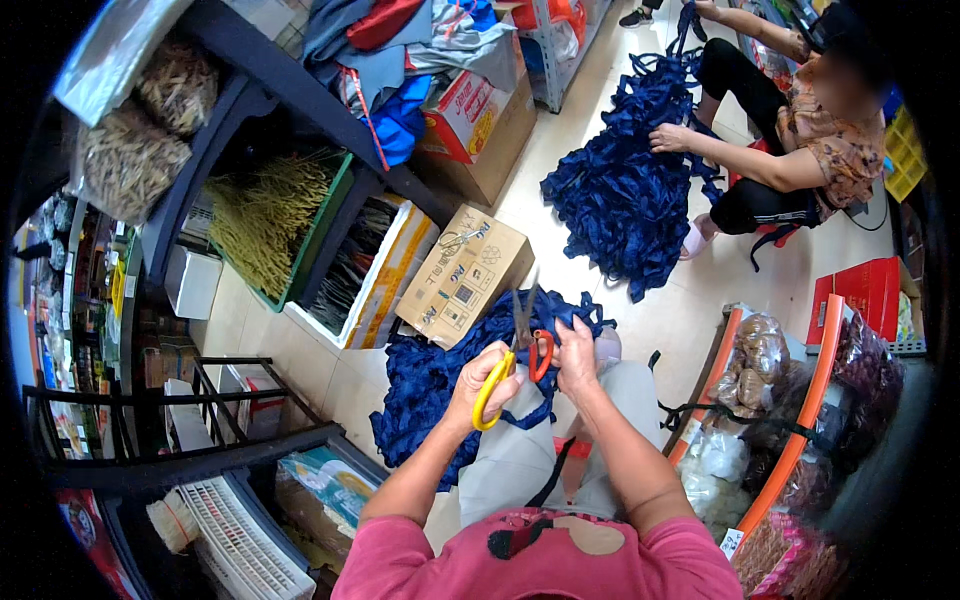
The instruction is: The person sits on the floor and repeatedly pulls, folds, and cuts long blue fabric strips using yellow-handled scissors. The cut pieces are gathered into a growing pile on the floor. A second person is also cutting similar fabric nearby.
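Observation:
My left hand (pixel 484 382) is closed on the yellow handle of a pair of scissors (pixel 523 319), whose blades point away from me. The other handle is red, and my right hand (pixel 576 352) is at it, its fingers around the red loop. Spread blades stand over a heap of navy blue fabric strips (pixel 427 397), which lies on the floor and against my legs. Part of the strips hangs below the scissors between my hands.
A cardboard box (pixel 461 277) stands just beyond the heap. Ahead to the right a seated person (pixel 817 150) handles a larger pile of navy strips (pixel 630 180). Shelves with bagged goods (pixel 757 360) stand at right; a green crate of dried plants (pixel 322 232) stands at left.

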The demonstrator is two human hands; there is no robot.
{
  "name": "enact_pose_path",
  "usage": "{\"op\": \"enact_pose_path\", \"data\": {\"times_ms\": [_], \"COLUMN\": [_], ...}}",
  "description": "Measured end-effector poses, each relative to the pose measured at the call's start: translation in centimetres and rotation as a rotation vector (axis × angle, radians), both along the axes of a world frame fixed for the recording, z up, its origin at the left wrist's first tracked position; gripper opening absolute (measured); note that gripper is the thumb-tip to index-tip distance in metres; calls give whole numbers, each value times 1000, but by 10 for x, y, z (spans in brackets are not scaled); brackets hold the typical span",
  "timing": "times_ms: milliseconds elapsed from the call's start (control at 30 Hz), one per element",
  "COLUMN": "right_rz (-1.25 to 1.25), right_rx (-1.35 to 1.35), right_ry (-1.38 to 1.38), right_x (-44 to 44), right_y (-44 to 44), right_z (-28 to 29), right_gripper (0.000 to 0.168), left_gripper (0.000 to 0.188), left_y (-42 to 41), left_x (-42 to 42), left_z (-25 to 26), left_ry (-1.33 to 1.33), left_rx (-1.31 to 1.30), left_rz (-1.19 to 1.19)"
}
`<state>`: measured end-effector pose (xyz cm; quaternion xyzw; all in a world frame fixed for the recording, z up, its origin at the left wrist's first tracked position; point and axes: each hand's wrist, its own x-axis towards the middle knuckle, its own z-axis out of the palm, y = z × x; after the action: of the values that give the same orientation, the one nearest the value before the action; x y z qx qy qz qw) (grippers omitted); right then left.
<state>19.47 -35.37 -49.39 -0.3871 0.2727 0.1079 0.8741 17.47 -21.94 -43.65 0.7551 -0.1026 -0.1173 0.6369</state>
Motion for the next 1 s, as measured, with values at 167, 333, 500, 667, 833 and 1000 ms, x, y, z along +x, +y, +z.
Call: {"op": "enact_pose_path", "data": {"times_ms": [167,333,500,667,833,1000], "right_rz": [-75,-123,-32,15,51,28], "right_rx": [-283,-357,-88,-117,-226,-290], "right_ry": [-156,-289,-348,-373,-478,-565], "right_x": [-25,-29,-30,-35,-37,-36], "right_y": [12,18,-10,-11,-11,-10], "right_z": [4,11,38,47,47,44], "right_gripper": [5,9,10,9,7,8], "left_gripper": [23,43,35,46,44,44], "left_y": [-2,-6,9,6,5,4], "left_x": [-24,-43,-55,-70,-71,-68], "left_z": [6,17,48,57,65,66], "left_ry": [-14,271,507,629,746,810], "left_rx": [84,-334,-323,-425,-400,-352], "left_rz": [75,12,-20,-191,-231,-247]}}
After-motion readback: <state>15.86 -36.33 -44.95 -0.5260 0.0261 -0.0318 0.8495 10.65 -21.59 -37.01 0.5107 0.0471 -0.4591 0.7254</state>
